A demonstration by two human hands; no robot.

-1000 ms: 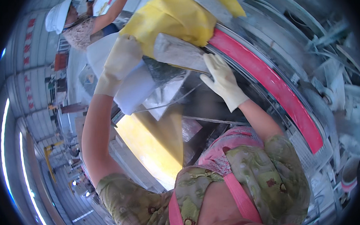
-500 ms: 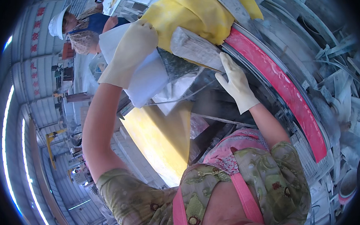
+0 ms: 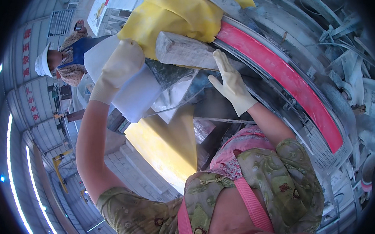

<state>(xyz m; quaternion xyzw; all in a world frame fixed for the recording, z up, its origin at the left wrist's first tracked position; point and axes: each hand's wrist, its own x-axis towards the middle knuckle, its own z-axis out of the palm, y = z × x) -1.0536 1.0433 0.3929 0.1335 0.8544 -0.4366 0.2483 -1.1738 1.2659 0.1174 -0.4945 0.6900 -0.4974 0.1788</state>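
Note:
My left hand (image 3: 125, 60), in a cream rubber glove, is closed beside the yellow sheet (image 3: 176, 13), over the white padded sheets (image 3: 140, 98). Its fingertips are out of sight, so what they hold, if anything, does not show. A rough, dusty grey block (image 3: 182, 49) lies partly on the yellow sheet. My right hand (image 3: 231, 85), gloved alike, is open with its thumb spread. Its fingertips are at the block's right end, overlapping it in view; contact is unclear. Dark, wet-looking material (image 3: 171, 71) shows between the white sheets and the block.
A curved red strip (image 3: 282, 83) with metal edging runs along the right. Beyond it are dusty offcuts (image 3: 349, 78). A pale yellow panel (image 3: 166, 147) hangs close to my body. At upper left stands a co-worker in a blue apron (image 3: 78, 55) and white hat.
The whole view has shifted, carrying most things leftward. My left hand has drawn slightly away from the block. The right hand stays open, its fingers now overlapping the block's end more.

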